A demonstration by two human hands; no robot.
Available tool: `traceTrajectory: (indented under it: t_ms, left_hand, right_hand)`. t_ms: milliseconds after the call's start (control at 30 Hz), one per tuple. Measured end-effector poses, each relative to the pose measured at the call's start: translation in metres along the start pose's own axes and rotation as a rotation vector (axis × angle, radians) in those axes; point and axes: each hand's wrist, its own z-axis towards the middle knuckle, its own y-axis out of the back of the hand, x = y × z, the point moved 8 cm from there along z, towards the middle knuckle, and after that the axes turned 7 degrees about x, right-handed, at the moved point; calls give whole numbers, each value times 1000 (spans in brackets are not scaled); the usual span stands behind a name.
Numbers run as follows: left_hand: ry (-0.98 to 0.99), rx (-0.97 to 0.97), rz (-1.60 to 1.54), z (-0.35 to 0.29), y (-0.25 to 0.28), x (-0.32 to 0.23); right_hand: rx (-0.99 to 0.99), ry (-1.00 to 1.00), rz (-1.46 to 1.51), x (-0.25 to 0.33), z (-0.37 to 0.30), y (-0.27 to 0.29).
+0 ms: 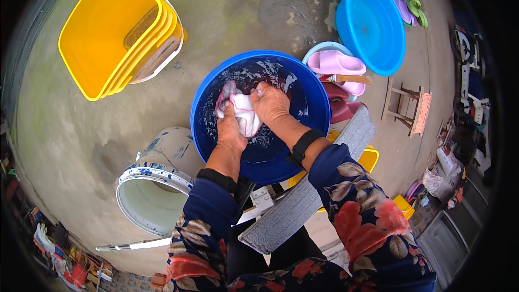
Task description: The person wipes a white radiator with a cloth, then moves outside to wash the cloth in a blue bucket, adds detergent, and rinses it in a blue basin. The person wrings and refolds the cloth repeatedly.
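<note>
Both my hands are over a round blue tub (pixel 198 94) with dark water and some suds in it. Between them is a bunched white cloth (pixel 246 114) with thin pink-red lines and a pinkish part on its left. My left hand (pixel 232 130) grips the lower left of the cloth, thumb pointing up along it. Closed in a fist, my right hand (pixel 270 104) holds its upper right side. What lies under the water I cannot make out.
Stacked yellow buckets (pixel 102 27) stand far left, and a paint-stained white bucket (pixel 157 200) lies tipped nearer. A grey board (pixel 311 184) slants beneath my right arm. Right of the tub are pink slippers (pixel 335 63), a wooden-handled brush (pixel 351 79), a light-blue basin (pixel 373 27) and a small stool (pixel 405 105).
</note>
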Motion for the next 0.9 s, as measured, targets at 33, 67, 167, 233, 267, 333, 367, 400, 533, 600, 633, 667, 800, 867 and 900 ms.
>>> traceTrajectory:
  t_ms: [33,67,167,233,267,333,367,400,533,600,633,667,800,867,900]
  left_hand:
    - [-32,0,-3,3,-1,-4]
    - [-65,-31,-64,6,3,-8]
    - [-16,-212,-95,15,26,-4]
    - [-49,-179,-70,19,31,-5]
    - [-68,-138,-72,21,30,-5]
    - [-36,-85,-86,23,29,-2]
    - [-5,-66,-165,23,28,2]
    - [22,-79,-165,24,29,4]
    - [114,-165,-165,25,36,9]
    - [141,-147,-173,25,36,8]
    - [148,-113,-186,25,34,8]
    - [148,-72,-180,24,30,6]
    - [88,365,180,0,-8,-1]
    - [232,133,97,-6,1,10]
    - [307,33,48,-10,5,14]
  right_hand:
    - [-26,-38,71,-13,3,3]
    - [-50,-86,142,-27,5,5]
    - [-42,-164,176,-54,9,10]
    - [27,-164,-8,-57,18,6]
    - [32,-113,-62,-54,22,4]
    - [79,10,192,-46,35,-8]
    - [143,-9,226,-45,40,-22]
    - [222,27,181,-40,43,-35]
    - [384,210,596,-9,25,-63]
    - [442,312,663,16,3,-61]
    - [449,351,559,27,-13,-57]
    - [444,417,468,39,-29,-51]
    - [162,265,12,55,-45,-22]
    - [132,204,-30,53,-27,-16]
    - [142,232,-76,51,-16,-15]
